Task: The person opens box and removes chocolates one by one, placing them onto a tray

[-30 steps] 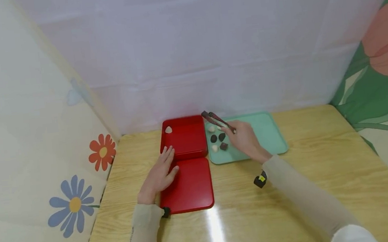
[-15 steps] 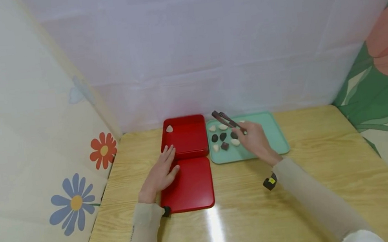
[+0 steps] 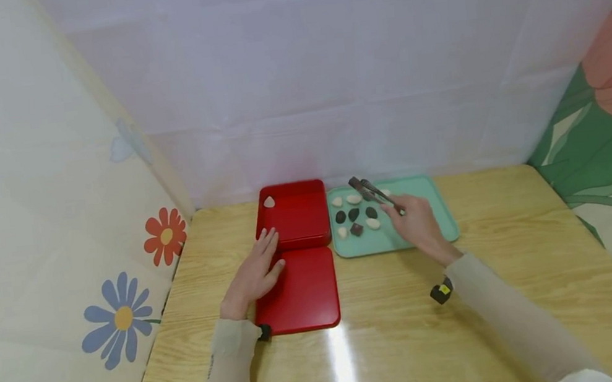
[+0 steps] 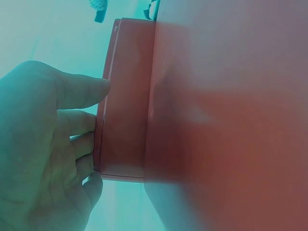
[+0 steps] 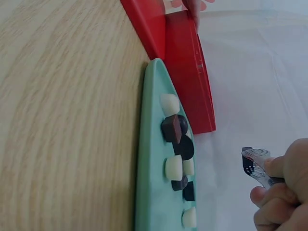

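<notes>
My left hand [image 3: 255,271] lies with straight fingers over the near left edge of a red box [image 3: 297,217]. In the left wrist view the thumb and fingertips [image 4: 98,91] meet the rim. My right hand [image 3: 416,223] grips dark tongs [image 3: 369,189] above the mint-green tray [image 3: 368,247]. The tongs' perforated ends stand apart, with nothing seen between them. Several white and dark chocolates lie in rows on the tray, including a dark square one [image 3: 357,229] and a white oval one [image 3: 373,224]. One white chocolate [image 3: 268,202] sits in the box's far left corner.
The box's red lid [image 3: 300,297] lies flat on the wooden table [image 3: 389,344], directly in front of the box. The tray stands against the box's right side. A pale cloth wall [image 3: 273,95] rises close behind both, and a flower-printed one [image 3: 123,316] stands at the left.
My right hand has moved right with the tongs, from the tray's left end toward its middle, uncovering more chocolates. The left hand has stayed on the box edge.
</notes>
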A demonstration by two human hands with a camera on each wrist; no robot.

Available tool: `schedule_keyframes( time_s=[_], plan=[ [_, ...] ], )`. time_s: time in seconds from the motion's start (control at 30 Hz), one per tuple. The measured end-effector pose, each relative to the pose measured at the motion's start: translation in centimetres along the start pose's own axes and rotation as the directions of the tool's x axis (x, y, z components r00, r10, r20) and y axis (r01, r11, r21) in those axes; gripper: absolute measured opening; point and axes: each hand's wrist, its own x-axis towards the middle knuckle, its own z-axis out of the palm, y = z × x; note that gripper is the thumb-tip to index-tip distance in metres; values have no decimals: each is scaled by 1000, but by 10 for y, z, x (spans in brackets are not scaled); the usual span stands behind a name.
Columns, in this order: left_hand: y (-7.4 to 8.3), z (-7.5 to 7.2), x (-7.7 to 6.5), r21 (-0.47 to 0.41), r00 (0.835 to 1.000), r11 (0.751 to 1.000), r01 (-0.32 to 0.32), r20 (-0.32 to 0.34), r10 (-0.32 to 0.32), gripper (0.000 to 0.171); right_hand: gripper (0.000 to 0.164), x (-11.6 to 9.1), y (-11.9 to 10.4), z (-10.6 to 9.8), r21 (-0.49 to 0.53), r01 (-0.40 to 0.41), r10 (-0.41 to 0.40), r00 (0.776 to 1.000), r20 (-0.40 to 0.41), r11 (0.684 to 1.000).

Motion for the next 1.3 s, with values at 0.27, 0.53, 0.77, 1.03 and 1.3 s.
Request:
schedule_keyframes(
  time_s=[0.27,0.53,0.77,1.03,1.3],
  plan=[
    [-1,1,1,-1,1000,1000,-4,0,4,73,17,-14,19,-4,-27,-28,28,1000,-11,999],
    [-1,1,1,-2,1000,1000,-3,5,3,72,25,-26,33,-7,-42,-56,56,998,-16,998],
    [0,0,0,-1,1000,1000,4,3,-4,74,29,-34,38,-11,-35,-98,99,995,17,995],
    [1,0,1,-8,1000,1000,0,5,0,74,26,-45,48,-16,-37,-123,125,991,45,992],
    [-1,2,2,4,1000,1000,0,-8,0,75,27,-52,54,-16,-43,-154,157,986,62,987]
  ],
)
